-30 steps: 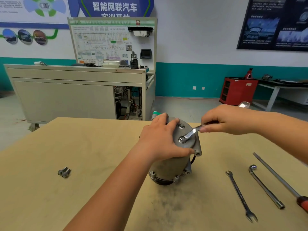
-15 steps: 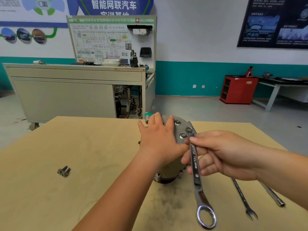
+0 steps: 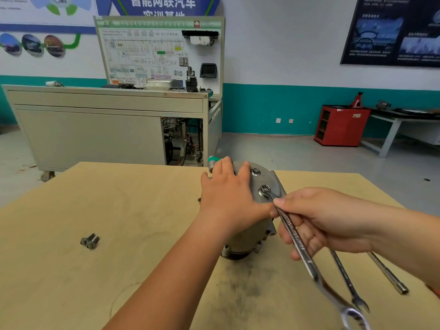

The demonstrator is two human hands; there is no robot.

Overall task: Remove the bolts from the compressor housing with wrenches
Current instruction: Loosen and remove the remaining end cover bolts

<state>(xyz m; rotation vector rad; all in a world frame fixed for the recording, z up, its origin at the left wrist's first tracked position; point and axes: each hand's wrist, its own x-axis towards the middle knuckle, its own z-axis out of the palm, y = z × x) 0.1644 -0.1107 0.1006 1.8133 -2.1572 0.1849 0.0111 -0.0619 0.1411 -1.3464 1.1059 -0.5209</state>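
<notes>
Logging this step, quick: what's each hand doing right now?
Left hand: open, flat on the compressor housing.
Right hand: closed around the wrench, its end on a bolt.

Auto-training workshop: wiring-diagram demo board (image 3: 158,53) on a grey cabinet (image 3: 90,129), car posters (image 3: 392,29) on wall, red tool cabinet (image 3: 340,126), spare wrenches (image 3: 345,277) near desk's right edge.

A pale wooden table (image 3: 119,270) carries the compressor housing (image 3: 247,236) under the gripping hands, two loose bolts (image 3: 90,241) well left of the grip, and two spare wrenches (image 3: 350,279) just beneath and right.
</notes>
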